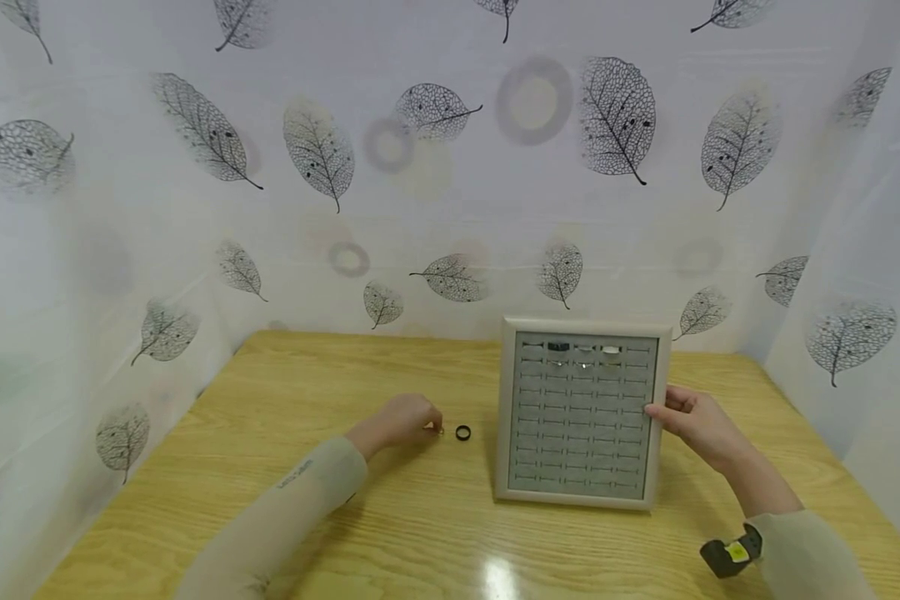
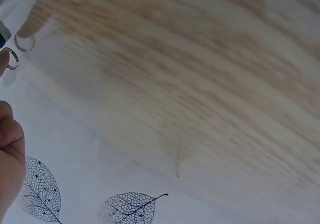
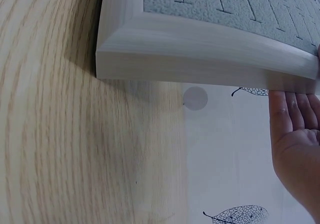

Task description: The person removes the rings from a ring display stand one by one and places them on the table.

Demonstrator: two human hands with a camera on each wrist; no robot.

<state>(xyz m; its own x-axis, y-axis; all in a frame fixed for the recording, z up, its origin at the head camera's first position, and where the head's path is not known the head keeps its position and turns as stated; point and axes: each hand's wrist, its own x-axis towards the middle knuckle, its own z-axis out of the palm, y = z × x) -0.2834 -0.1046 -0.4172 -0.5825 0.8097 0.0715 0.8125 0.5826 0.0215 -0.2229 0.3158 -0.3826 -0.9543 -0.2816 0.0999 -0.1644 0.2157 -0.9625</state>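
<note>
My left hand is low over the table and pinches a small thin ring between its fingertips. Just right of it a black ring rests on the wood. To the right, a ring display board stands upright in a pale frame, its grey padding cut with rows of slots. Several rings, among them a wide dark ring and a white ring, sit in the upper rows. My right hand grips the frame's right edge, thumb in front; in the right wrist view the fingers reach behind it.
The wooden table has a glossy surface. A pale curtain printed with dark leaves hangs behind it and along both sides. A black device with a yellow label is on my right wrist.
</note>
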